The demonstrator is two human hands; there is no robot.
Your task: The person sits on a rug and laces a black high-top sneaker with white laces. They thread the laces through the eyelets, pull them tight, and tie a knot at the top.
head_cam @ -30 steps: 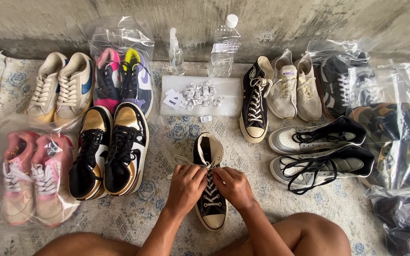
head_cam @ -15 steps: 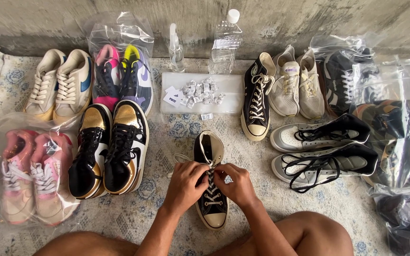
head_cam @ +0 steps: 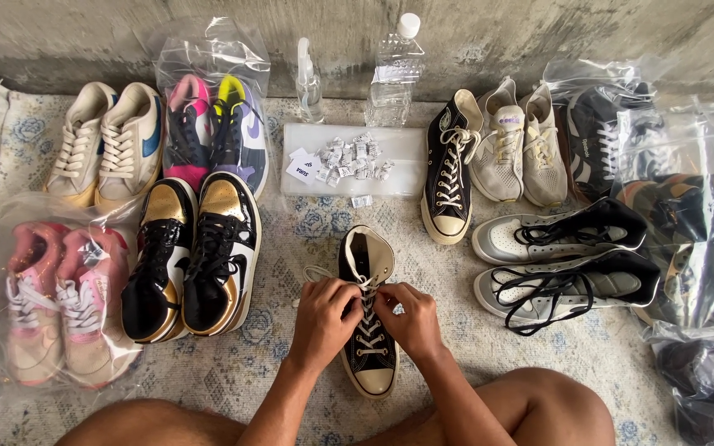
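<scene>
Head view looks down on a black high-top sneaker (head_cam: 368, 330) lying on a patterned floor cloth (head_cam: 291, 363), toe toward the person's knees. Both hands meet over its upper eyelets: the left hand (head_cam: 324, 318) and the right hand (head_cam: 411, 318) each pinch the white lace (head_cam: 365, 307) (the exact grip is partly hidden by the fingers, so it seems a pinch). Just left sit glossy black-and-gold high-tops (head_cam: 196, 256). The matching black sneaker (head_cam: 449, 169) lies farther up, beside a white tray of small packets (head_cam: 349, 158).
</scene>
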